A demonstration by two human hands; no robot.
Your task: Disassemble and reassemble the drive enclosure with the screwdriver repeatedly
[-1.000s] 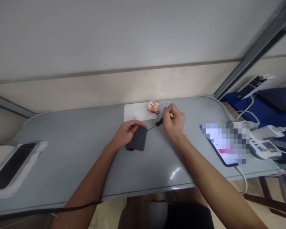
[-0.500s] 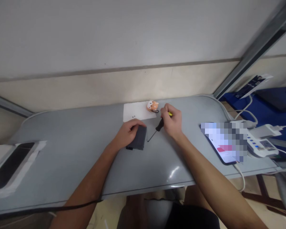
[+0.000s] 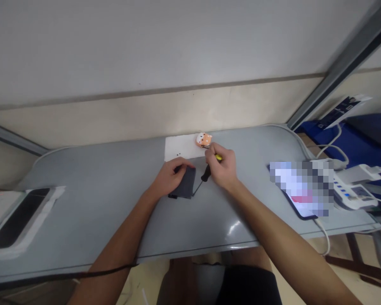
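A dark grey box-shaped device (image 3: pixel 184 186) rests on the grey table, with my left hand (image 3: pixel 170 177) closed around its left side and far edge. My right hand (image 3: pixel 221 165) grips a screwdriver (image 3: pixel 205 174) with a black and yellow handle. Its thin shaft slants down to the left, and the tip is at the near right corner of the device; whether it touches is too small to tell. Just beyond my left hand lies a white sheet of paper (image 3: pixel 180 146) with a few tiny dark pieces, perhaps screws, on it. An orange and white animal-faced trinket (image 3: pixel 203 139) sits at the paper's right end.
To the right lie a lit phone (image 3: pixel 296 192) on a cable and a white power strip (image 3: pixel 352 195) with plugs. A dark flat panel in a white frame (image 3: pixel 20 218) is at the far left. A wall (image 3: pixel 146 118) runs along the table's back.
My right hand has moved left and slightly nearer with the screwdriver, bringing its tip to the device's near right corner. My left hand and the device stay in place.
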